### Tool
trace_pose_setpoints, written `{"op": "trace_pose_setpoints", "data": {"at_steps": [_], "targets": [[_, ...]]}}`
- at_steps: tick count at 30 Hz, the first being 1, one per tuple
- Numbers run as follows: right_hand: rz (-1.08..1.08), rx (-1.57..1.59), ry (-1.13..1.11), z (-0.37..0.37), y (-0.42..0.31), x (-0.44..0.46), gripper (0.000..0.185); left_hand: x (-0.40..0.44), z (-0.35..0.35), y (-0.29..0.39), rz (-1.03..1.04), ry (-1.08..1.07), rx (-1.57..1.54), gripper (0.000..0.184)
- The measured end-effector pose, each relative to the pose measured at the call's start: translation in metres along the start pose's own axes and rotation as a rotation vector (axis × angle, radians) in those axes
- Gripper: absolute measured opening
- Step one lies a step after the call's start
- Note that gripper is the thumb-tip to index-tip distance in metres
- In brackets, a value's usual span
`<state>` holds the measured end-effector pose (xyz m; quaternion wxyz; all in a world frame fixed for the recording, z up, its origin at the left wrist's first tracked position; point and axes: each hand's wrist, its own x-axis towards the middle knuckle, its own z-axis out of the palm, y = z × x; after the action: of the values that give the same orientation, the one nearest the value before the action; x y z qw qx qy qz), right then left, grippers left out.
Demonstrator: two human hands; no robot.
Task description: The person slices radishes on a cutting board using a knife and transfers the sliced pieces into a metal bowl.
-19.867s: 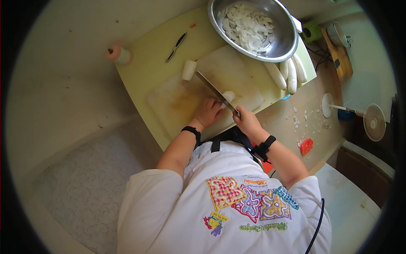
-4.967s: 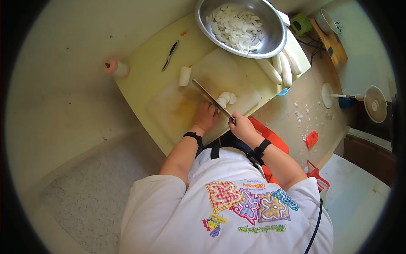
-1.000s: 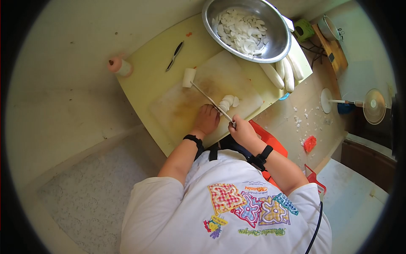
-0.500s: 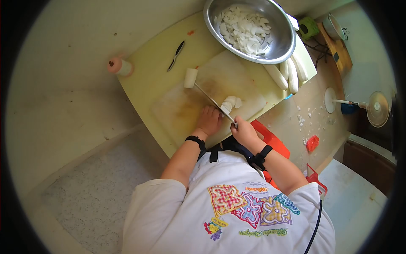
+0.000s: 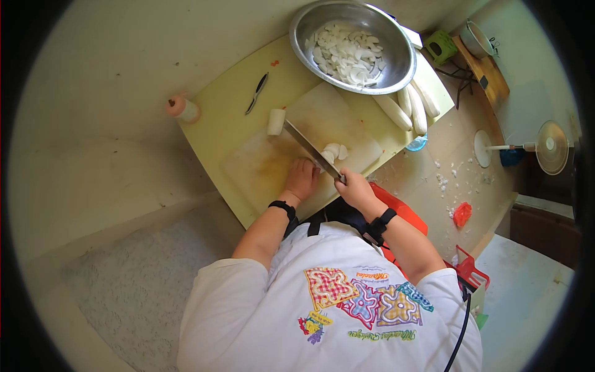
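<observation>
My right hand (image 5: 356,189) grips the handle of a kitchen knife (image 5: 305,144), its blade slanting across the cutting board (image 5: 245,170). Close against the near side of the blade, my left hand (image 5: 302,180) has its fingers curled over a piece of white radish, mostly hidden under them. Thin white slices (image 5: 335,152) lean together on the blade's far side. Near the knife's tip a short radish chunk (image 5: 276,122) rests by the board's edge.
A steel bowl (image 5: 401,73) of white slices stands at the table's back. Beside it lie several long peeled radishes (image 5: 418,110). A peeler (image 5: 256,93) is at the left, a pink-capped bottle (image 5: 184,109) beyond. Below right are a red stool (image 5: 400,208) and a fan (image 5: 551,147).
The knife's blade shows more of its broad face now and looks tilted. My hands stay at nearly the same spot on the board. The whole view has shifted slightly.
</observation>
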<state>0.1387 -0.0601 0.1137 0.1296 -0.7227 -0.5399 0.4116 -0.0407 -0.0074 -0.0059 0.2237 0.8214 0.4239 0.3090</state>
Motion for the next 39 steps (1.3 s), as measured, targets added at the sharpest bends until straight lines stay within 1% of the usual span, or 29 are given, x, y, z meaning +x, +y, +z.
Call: {"op": "trace_pose_setpoints", "data": {"at_steps": [3,6,22,32,39], "targets": [[-0.006,0.018,0.019,-0.002,-0.003,-0.009,0.024,-0.002,0.002,0.002,0.004,0.034,-0.015,0.018],[-0.026,0.000,0.039,0.000,-0.002,-0.014,0.023,-0.002,0.002,0.003,-0.033,0.039,0.011,0.018],[-0.090,-0.175,0.080,0.010,-0.004,-0.018,0.020,-0.001,-0.005,0.008,-0.048,0.005,0.050,0.019],[-0.045,-0.203,-0.035,0.010,-0.008,-0.014,0.020,0.000,-0.008,0.007,-0.057,-0.013,0.058,0.021],[-0.039,-0.124,-0.024,0.023,0.003,-0.003,0.020,0.001,-0.003,0.010,-0.081,0.034,0.028,0.018]]}}
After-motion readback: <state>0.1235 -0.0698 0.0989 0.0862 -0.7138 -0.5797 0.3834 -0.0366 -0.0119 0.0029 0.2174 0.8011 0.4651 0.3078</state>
